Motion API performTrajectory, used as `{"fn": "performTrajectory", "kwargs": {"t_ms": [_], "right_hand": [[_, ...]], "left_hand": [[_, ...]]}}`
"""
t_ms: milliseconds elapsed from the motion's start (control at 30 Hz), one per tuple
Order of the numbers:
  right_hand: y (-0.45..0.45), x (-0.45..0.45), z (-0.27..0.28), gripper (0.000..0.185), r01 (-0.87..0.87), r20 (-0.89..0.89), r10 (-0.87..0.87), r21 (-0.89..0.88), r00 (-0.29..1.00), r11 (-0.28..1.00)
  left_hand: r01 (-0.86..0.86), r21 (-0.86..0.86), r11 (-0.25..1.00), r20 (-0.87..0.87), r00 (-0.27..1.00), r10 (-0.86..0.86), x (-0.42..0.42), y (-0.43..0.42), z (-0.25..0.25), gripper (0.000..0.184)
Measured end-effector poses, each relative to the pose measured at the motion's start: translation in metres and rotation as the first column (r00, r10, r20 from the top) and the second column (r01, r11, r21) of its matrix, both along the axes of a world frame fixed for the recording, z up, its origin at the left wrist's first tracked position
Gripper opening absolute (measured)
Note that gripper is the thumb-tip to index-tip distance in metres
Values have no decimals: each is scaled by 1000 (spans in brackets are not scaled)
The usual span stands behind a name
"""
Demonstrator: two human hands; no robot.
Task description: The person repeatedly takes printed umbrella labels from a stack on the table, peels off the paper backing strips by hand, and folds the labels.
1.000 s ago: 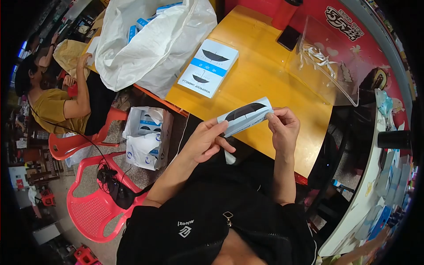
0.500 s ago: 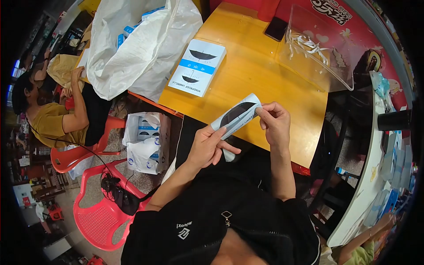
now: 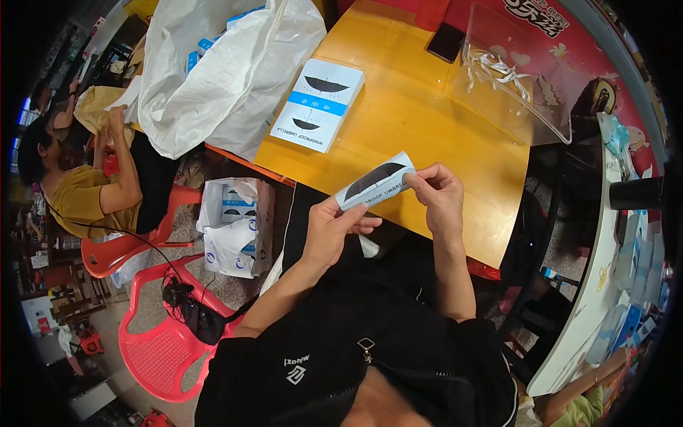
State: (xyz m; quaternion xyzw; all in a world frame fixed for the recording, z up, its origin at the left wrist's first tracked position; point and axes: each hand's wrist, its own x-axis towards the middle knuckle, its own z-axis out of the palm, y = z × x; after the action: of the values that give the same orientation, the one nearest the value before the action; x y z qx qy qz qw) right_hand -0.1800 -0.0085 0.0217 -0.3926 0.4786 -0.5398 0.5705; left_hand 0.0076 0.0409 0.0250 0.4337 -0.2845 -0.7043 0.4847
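A printed paper sheet [image 3: 375, 186], with a black umbrella picture and umbrella lettering, is curled between my two hands above the table's front edge. My left hand [image 3: 333, 226] pinches its lower left end between thumb and fingers. At the other end, my right hand [image 3: 437, 192] grips the upper right edge with thumb and index finger. A neat stack of similar white and blue umbrella sheets [image 3: 318, 107] lies flat on the yellow table [image 3: 420, 107], beyond the sheet in my hands.
A large white sack [image 3: 213, 107] with blue boxes stands at the left. A phone [image 3: 446, 43] and a clear bin [image 3: 498, 114] holding white strips are at the back right. Left on the floor are a bag of boxes [image 3: 235, 245] and a pink chair [image 3: 167, 349]. A person [image 3: 107, 185] sits beyond.
The curled sheet has tilted flatter and shifted slightly left, showing more of its lettering. My right hand has come a little left with it. The seated person's hand has risen slightly.
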Motion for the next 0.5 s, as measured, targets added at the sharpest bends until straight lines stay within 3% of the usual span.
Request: {"fn": "performTrajectory", "kwargs": {"t_ms": [233,500], "right_hand": [[-4,4,7,7,-15,50,13,33,999,999],[-5,-2,-3,10,-110,-24,111,56,994,992]], "left_hand": [[-33,35,999,-23,999,34,2,-1,-8,25],[-61,47,997,-44,997,63,4,0,-9,25]]}}
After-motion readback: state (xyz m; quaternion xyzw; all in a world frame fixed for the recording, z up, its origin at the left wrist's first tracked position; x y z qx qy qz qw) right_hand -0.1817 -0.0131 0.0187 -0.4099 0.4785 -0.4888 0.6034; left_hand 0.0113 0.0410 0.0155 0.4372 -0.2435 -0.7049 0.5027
